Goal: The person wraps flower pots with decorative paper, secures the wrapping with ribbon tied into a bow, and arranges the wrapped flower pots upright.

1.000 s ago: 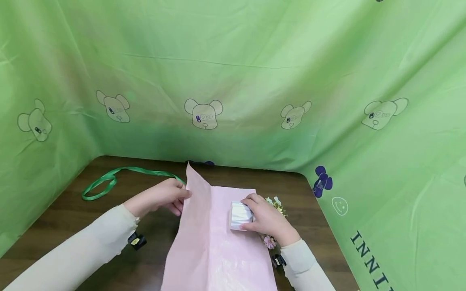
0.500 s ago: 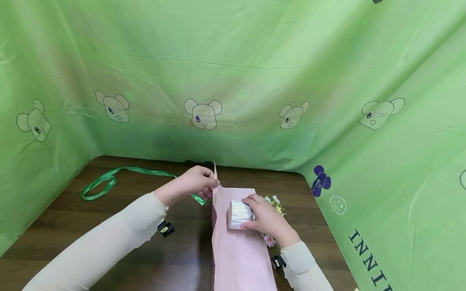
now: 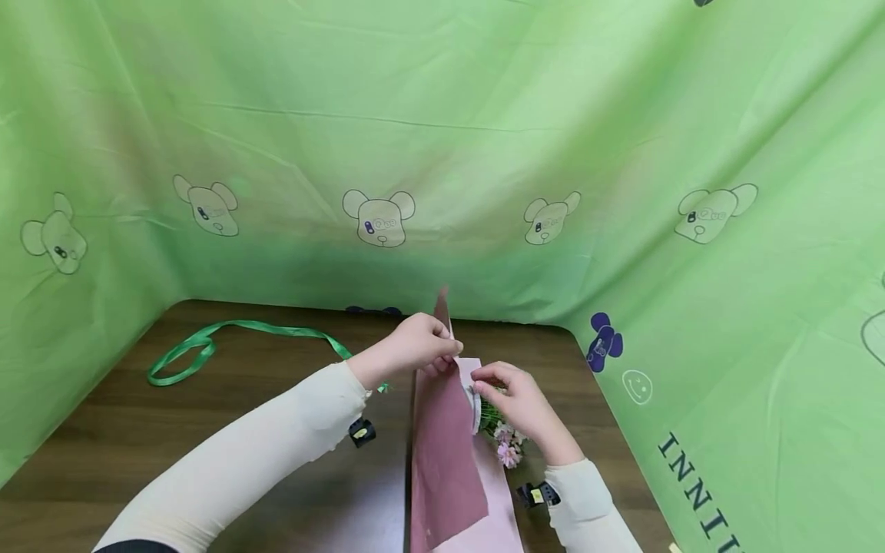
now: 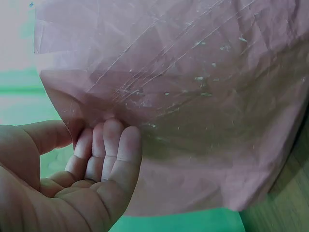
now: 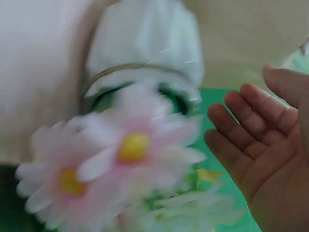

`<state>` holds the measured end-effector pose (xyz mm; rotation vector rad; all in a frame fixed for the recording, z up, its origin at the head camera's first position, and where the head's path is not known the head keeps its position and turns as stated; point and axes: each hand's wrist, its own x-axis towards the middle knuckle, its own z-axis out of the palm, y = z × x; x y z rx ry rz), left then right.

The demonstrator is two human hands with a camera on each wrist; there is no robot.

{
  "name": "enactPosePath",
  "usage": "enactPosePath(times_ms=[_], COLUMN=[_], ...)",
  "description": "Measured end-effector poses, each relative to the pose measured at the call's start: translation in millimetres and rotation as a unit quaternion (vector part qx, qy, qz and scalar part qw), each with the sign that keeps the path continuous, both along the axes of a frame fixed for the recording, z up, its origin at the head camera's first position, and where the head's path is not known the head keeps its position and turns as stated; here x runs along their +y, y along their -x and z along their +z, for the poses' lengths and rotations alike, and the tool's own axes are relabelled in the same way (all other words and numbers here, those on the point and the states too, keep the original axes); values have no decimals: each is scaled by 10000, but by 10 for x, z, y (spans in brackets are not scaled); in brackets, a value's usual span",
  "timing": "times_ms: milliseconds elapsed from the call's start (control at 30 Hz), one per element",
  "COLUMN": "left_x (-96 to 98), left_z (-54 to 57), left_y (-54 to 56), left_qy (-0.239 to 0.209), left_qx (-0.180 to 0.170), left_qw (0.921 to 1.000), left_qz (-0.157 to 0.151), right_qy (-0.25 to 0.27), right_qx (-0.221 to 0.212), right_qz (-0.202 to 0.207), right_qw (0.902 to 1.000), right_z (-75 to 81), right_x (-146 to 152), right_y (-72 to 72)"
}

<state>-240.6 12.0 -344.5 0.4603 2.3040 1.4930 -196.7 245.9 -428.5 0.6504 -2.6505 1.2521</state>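
In the head view my left hand [image 3: 420,344] pinches the edge of a sheet of pink wrapping paper [image 3: 449,461] and holds it up, folded over. In the left wrist view thumb and fingertips meet on the paper [image 4: 193,111]. Beneath the fold lies a small white ridged pot [image 5: 145,38] on its side, mostly hidden from the head view, with brown twine round it. Pink and white flowers [image 5: 133,147] stick out of its mouth. My right hand [image 3: 518,403], fingers loosely bent, is beside the pot with a gap in the right wrist view.
A green ribbon [image 3: 256,326] lies looped on the left of the brown wooden table [image 3: 290,491], one end near my left forearm. Green cloth [image 3: 449,153] with bear prints stands round the back and sides.
My left hand has moved right, carrying the paper's left side up and over the pot. My right hand has let go of the pot and drawn slightly right.
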Motion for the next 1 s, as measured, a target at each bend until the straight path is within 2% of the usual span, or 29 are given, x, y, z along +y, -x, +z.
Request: enactPosePath(times_ms=[100, 167, 233, 333, 467, 567, 633, 733, 867, 967, 1000], left_x=[130, 203, 262, 327, 385, 399, 394, 368, 310, 270, 260], left_z=[-28, -48, -65, -83, -102, -120, -141, -190, -300, -399, -434], left_y=[-4, -7, -8, -12, -14, -14, -14, -11, -4, -1, -1], left_qy=[31, 68, 113, 132, 99, 145, 295, 825, 1632, 2021, 2097], left_qx=[68, 117, 171, 223, 228, 356, 594, 1256, 2250, 2586, 2619], left_qw=[9999, 9998, 9997, 9996, 9995, 9982, 9956, 9839, 9531, 9354, 9322], left_qz=[-110, -139, -134, -112, -219, -464, -669, -965, -1196, -1320, -1359], right_qy=[993, 1525, 1830, 2019, 2082, 2011, 1906, 1650, 1194, 923, 877], right_qx=[-671, -1112, -1486, -1862, -2131, -2128, -2043, -1874, -1740, -1744, -1773], right_qz=[149, 277, 343, 149, -360, -632, -706, -918, -1251, -1431, -1472], right_qw=[9927, 9816, 9712, 9614, 9539, 9541, 9576, 9640, 9694, 9698, 9691], right_z=[81, 135, 183, 246, 311, 351, 374, 395, 396, 381, 372], right_x=[24, 27, 23, 11, 16, 25, 33, 54, 96, 133, 145], right_y=[-7, -11, -16, -28, -53, -66, -72, -82, -89, -92, -95])
